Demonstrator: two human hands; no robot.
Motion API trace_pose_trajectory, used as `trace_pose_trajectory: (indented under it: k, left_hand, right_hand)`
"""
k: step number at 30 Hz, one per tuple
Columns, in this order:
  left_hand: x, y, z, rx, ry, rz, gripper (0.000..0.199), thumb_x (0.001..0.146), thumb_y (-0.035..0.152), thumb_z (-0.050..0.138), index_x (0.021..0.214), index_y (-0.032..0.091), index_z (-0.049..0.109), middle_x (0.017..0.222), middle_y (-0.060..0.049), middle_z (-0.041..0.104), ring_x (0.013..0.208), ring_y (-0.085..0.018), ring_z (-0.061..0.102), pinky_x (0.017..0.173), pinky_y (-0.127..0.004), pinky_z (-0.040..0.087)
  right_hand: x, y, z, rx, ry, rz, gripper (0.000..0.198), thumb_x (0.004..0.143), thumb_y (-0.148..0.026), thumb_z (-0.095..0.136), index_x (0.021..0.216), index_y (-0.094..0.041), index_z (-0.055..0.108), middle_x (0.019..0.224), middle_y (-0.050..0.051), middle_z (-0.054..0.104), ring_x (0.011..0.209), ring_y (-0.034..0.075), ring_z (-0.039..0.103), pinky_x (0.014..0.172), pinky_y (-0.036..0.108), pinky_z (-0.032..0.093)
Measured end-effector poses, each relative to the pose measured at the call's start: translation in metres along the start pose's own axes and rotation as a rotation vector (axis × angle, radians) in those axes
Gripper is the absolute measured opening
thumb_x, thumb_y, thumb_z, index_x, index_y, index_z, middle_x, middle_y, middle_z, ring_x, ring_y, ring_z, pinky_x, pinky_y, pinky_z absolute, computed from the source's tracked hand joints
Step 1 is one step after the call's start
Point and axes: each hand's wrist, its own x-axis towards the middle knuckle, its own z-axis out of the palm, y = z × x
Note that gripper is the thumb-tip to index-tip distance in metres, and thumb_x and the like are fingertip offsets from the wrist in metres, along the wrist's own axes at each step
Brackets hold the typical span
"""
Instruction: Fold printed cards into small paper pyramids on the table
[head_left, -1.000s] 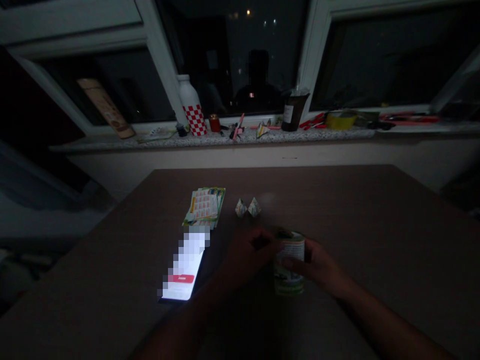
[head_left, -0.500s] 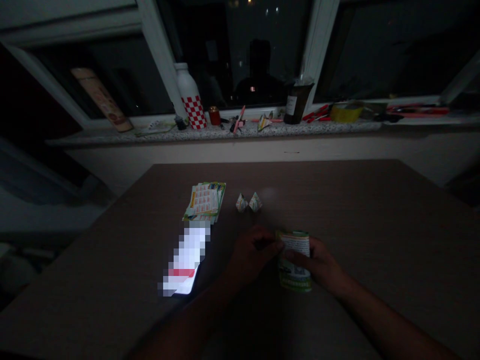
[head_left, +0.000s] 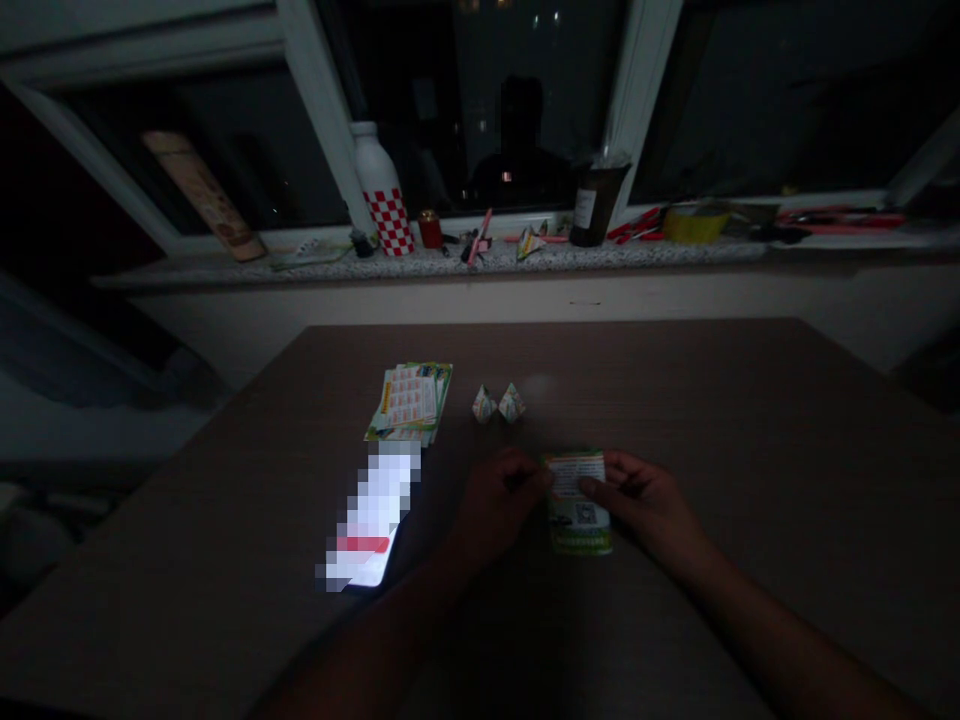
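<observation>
A printed paper leaflet [head_left: 579, 515], green and white with a small QR code, is held upright above the table between both hands. My left hand [head_left: 504, 497] pinches its left edge near the top. On the opposite side my right hand [head_left: 646, 498] grips the right edge, thumb lying across the front and fingers behind. Just beyond the hands stand two small folded paper shapes [head_left: 498, 404], pointed at the top. A stack of similar leaflets [head_left: 409, 402] lies to the left, with a lit phone [head_left: 371, 525] in front of it, its screen partly blurred out.
The wooden table [head_left: 720, 400] ends at a wall below a speckled windowsill [head_left: 457, 264]. On the sill are a checkered bottle [head_left: 386, 195], a pinkish flask [head_left: 202, 195], a small red jar [head_left: 430, 230], a dark cup [head_left: 592, 208] and a yellow roll [head_left: 694, 224].
Both hands have brought the leaflet slightly left and up, and it faces me more squarely. My right thumb has shifted, so the QR code shows. The other things stay put.
</observation>
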Motion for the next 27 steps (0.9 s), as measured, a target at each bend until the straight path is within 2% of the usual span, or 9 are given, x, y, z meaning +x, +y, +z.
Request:
trace_pose_trajectory:
  k: [7, 27]
  left_hand:
    - [-0.0015, -0.0016, 0.0043, -0.065, -0.021, -0.152, 0.028, 0.080, 0.040, 0.058, 0.081, 0.014, 0.068, 0.074, -0.002, 0.068, 0.070, -0.016, 0.060, 0.062, -0.023, 0.043]
    - [-0.0014, 0.0020, 0.0036, -0.068, -0.037, -0.153, 0.028, 0.081, 0.039, 0.057, 0.082, 0.014, 0.069, 0.073, -0.003, 0.068, 0.069, -0.016, 0.060, 0.061, -0.024, 0.043]
  right_hand:
    - [-0.0003, 0.0025, 0.0008, -0.053, 0.053, 0.000, 0.028, 0.064, -0.034, 0.079, 0.084, -0.018, 0.068, 0.083, 0.006, 0.075, 0.072, 0.020, 0.071, 0.070, 0.032, 0.056]
    - [0.0001, 0.0046, -0.0008, -0.094, 0.058, -0.003, 0.028, 0.066, -0.036, 0.077, 0.086, -0.018, 0.068, 0.085, 0.006, 0.076, 0.072, 0.020, 0.071, 0.070, 0.032, 0.057]
